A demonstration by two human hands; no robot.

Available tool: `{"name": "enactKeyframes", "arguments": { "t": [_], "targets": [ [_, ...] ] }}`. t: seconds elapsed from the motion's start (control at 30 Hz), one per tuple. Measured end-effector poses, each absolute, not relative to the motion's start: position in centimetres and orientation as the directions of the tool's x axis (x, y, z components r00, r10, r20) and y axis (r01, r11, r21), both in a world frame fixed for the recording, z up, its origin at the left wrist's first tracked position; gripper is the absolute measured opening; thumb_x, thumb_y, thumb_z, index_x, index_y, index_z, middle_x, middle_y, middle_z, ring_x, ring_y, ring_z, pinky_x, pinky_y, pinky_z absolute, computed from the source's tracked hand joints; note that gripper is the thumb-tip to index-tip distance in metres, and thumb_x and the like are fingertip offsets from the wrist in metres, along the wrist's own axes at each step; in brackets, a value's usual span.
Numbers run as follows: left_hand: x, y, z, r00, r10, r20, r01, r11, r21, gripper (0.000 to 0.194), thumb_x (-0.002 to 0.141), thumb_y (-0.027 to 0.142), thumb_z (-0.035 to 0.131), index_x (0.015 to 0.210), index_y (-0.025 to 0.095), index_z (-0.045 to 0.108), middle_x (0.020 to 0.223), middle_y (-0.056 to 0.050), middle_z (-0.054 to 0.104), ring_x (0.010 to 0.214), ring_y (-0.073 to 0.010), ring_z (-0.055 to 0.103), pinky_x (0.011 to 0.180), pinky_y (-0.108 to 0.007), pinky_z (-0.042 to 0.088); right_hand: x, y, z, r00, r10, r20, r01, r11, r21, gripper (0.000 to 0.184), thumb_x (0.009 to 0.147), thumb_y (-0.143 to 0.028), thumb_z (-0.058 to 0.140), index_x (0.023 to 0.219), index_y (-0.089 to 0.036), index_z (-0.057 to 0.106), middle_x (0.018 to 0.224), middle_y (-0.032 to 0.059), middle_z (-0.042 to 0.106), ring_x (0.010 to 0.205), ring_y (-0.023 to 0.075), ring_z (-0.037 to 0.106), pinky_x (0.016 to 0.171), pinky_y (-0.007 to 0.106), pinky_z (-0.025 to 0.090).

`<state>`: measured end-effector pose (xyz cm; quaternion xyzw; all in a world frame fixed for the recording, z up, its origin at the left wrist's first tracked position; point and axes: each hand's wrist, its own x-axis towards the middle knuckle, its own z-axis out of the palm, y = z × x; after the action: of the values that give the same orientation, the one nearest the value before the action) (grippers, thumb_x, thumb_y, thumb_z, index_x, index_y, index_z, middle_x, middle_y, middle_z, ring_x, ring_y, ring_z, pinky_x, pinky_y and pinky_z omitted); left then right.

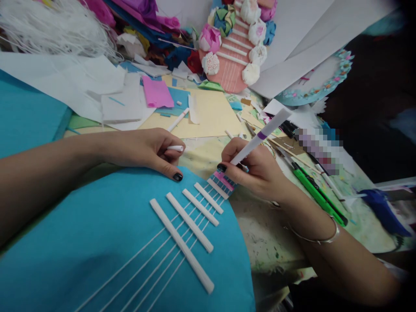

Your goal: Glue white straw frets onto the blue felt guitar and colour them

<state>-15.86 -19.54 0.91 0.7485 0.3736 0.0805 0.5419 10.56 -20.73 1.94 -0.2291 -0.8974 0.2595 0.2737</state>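
A white marker with a purple band (261, 135) is gripped in my right hand (256, 171), tilted over the narrow end of the blue board. Its tip is hidden by my fingers, close to a pink strip (224, 180). My left hand (162, 151) is closed around a small white cylinder (175, 148), with its thumb resting on the blue board's edge. The rounded blue board (113, 225) carries white strings (152, 240) running lengthwise and several white crossbars (182, 245) laid across them.
Behind my hands stands a pink board with paper flowers (230, 73). A white stick (178, 119) and pink paper (158, 92) lie beyond my left hand. To the right are a green cutter (320, 195), a blue glue gun (385, 212) and a flower-rimmed disc (318, 82). White string (55, 30) is heaped far left.
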Motion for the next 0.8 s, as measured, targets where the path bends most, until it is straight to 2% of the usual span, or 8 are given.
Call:
{"name": "enactKeyframes", "arguments": {
  "t": [0.2,0.5,0.8],
  "targets": [
    [-15.88,-19.48,0.89,0.719,0.633,-0.289,0.476,-0.145,0.867,0.045,0.081,0.030,0.068,0.067,0.022,0.025,0.064,0.008,0.030,0.057,-0.0073,0.028,0.051,-0.019,0.028,10.68,-20.70,2.04,-0.751,0.545,0.374,0.264,0.766,-0.586,0.011,0.090,-0.022,0.053,0.080,-0.019,0.049,0.063,-0.0037,0.048,0.057,0.0095,0.042,0.053,0.024,0.033],
    [-15.90,-19.36,0.89,0.719,0.634,-0.284,0.499,-0.186,0.847,0.043,0.082,0.026,0.064,0.067,0.021,0.025,0.063,0.007,0.030,0.056,-0.0064,0.028,0.050,-0.018,0.029,10.64,-20.48,1.80,-0.736,0.570,0.364,0.271,0.742,-0.613,0.011,0.092,-0.025,0.054,0.084,-0.019,0.051,0.064,-0.0035,0.050,0.056,0.0090,0.044,0.052,0.023,0.034],
    [-15.70,-19.62,0.99,0.712,0.640,-0.289,0.471,-0.131,0.873,0.044,0.082,0.028,0.065,0.067,0.022,0.025,0.064,0.007,0.029,0.056,-0.0070,0.027,0.049,-0.019,0.028,10.75,-20.47,1.76,-0.722,0.589,0.363,0.275,0.725,-0.631,0.009,0.092,-0.023,0.054,0.084,-0.019,0.052,0.065,-0.0039,0.051,0.053,0.0077,0.043,0.049,0.023,0.034]
  ]
}}
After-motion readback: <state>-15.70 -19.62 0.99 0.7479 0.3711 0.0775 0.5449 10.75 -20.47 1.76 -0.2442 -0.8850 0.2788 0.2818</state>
